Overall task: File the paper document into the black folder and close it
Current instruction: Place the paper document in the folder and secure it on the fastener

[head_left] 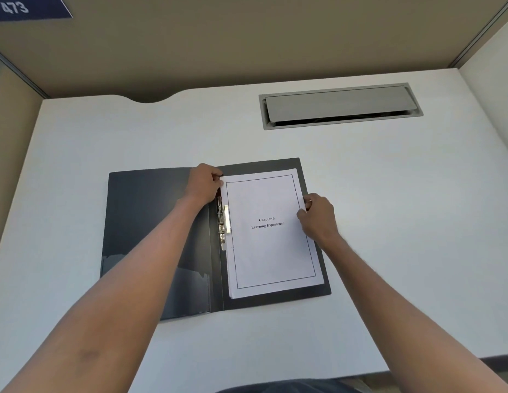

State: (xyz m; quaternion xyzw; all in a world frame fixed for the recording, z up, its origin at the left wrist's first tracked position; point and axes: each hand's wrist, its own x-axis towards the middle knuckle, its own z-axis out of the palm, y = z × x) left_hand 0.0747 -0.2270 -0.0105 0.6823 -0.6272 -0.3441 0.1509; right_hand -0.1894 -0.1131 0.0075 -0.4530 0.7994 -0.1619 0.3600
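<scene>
Nearly filed: paper being squared in the folder

Between the hands, the paper document (271, 231) lies on the open black folder (150, 228). The left hand (203, 184) pinches its top corner, the right hand (318, 215) its side edge. Next, probably, securing the metal clip (224, 226), then closing the cover.

Bright, even light falls on the white tabletop (389, 194), casting only soft, faint shadows. A pale sheen glazes the black folder (139, 222). The wide lens bows straight lines near the edges; focus is mildly soft throughout.
</scene>
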